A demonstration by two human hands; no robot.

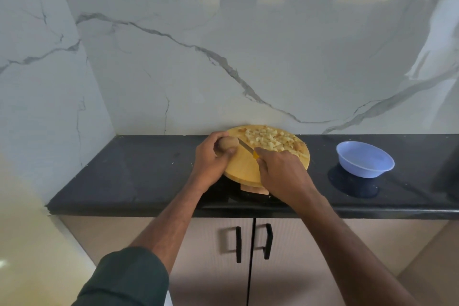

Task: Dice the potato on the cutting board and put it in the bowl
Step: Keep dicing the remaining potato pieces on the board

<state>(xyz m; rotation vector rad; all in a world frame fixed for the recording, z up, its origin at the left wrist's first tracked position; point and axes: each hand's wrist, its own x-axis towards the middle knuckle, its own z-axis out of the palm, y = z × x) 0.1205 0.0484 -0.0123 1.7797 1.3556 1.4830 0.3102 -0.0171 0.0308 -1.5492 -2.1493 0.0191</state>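
The potato [224, 144] sits at the board's [244, 169] left edge, gripped by the left hand [212, 161]. The right hand [280, 169] grips the knife [246, 147], blade against the potato. Dice [268, 140] lie beyond this grip; the bowl [364, 159] stands well right on the tabletop [139, 171]. Risk: the round potato may roll, sending the blade toward the fingers. The handle is mostly hidden.

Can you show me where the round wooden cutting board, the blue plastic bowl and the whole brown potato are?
round wooden cutting board [244, 169], head view, bare near part of its top
blue plastic bowl [363, 156], head view, inside wall
whole brown potato [226, 143], head view, exposed skin
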